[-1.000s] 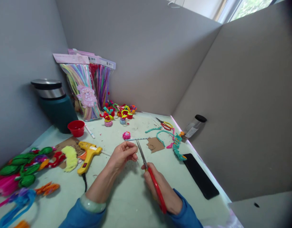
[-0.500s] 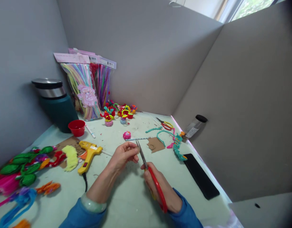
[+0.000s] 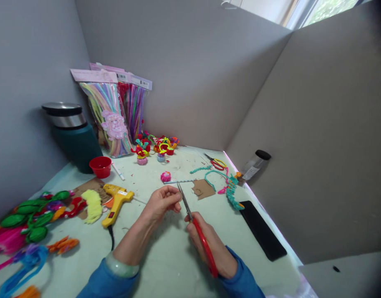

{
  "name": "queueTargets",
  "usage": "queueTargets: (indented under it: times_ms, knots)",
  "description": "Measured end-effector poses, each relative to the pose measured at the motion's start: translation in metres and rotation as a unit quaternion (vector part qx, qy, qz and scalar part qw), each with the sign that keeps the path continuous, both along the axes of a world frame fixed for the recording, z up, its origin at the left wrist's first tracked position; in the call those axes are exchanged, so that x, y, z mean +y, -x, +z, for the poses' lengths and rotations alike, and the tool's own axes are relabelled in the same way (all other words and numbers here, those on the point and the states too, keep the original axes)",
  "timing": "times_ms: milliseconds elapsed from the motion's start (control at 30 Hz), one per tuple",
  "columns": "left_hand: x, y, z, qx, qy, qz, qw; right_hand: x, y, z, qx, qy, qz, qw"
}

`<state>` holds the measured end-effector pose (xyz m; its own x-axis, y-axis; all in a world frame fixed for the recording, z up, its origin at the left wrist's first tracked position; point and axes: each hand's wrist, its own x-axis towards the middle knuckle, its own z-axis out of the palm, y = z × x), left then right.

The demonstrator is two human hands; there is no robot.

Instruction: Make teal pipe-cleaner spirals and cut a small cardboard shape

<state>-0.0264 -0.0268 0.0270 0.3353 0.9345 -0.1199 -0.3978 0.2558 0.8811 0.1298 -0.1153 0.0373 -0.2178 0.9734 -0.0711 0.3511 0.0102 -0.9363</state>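
Little has shifted: the left hand (image 3: 161, 203) has crept toward the blades. Right of the glue gun (image 3: 116, 201), it pinches something too small to identify, steadied against the scissors (image 3: 195, 225) for trimming. Their blades are almost closed, and the right hand (image 3: 219, 254) grips the red handles above the table (image 3: 165, 265).

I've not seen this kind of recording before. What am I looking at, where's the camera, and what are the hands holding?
There is no machine: a person works with bare hands. The picture comes from a camera on their head, looking forward and down. The right hand grips red-handled scissors, blades pointing away. The left hand has its fingertips pinched together beside the blades; what they pinch is too small to see. On the pale green table lie a yellow glue gun, a red bowl, packs of pipe cleaners, a dark flask and a black phone.
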Motion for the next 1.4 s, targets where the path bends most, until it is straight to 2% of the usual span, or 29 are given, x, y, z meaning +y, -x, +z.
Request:
queueTargets:
  times_ms: [333,700,967,1133,1400]
  knots:
    - [-0.0014,-0.0013,0.0082,0.016,0.014,0.032,0.999,0.0015,-0.0042,0.0006,-0.032,0.001,0.006,0.999]
    - [0.0007,0.0016,0.0043,0.005,0.019,0.051,0.999,0.0021,-0.0047,0.002,-0.027,0.001,0.002,1.0]
    - [0.0006,0.0001,0.0034,-0.007,0.018,0.04,0.999,-0.0004,-0.0045,0.0024,-0.033,-0.027,0.019,0.999]
    - [0.0011,0.0005,0.0023,0.001,0.012,0.025,1.0,0.0002,-0.0055,0.0037,-0.043,-0.013,0.038,0.998]
    - [0.0005,0.0004,0.0025,0.006,0.014,0.021,1.0,0.0004,-0.0041,0.0024,-0.047,-0.006,0.025,0.999]
